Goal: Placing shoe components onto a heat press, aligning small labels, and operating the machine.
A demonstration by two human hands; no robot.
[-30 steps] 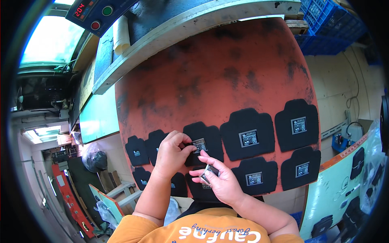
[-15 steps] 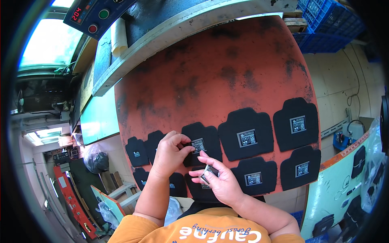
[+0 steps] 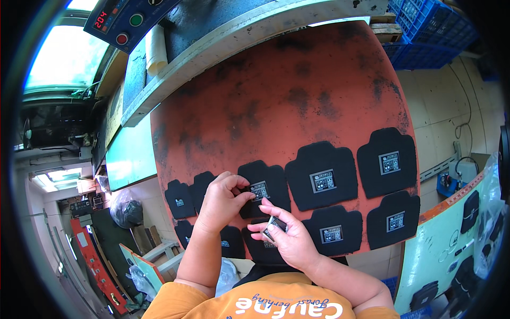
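Black fabric pieces with notched shoulders lie in two rows on the red platen; most show a small printed label. My left hand (image 3: 222, 199) bends over one black piece (image 3: 272, 173) in the far row. Its thumb and index finger close at the left edge of that piece's grey-and-black label (image 3: 259, 190). Closer to me, my right hand (image 3: 289, 239) grips a small stack of labels (image 3: 276, 227) between thumb and fingers. Beneath that hand, another black piece (image 3: 255, 236) is partly covered. My left hand hides part of the neighbouring black piece (image 3: 202, 183).
The red platen (image 3: 234, 101) stretches away under a pale metal beam (image 3: 255, 24). A control box (image 3: 127, 21) with buttons and a red display sits at upper left. Blue crates (image 3: 435, 32) stand at upper right. On the right, a pale green table (image 3: 435, 266) holds more black pieces.
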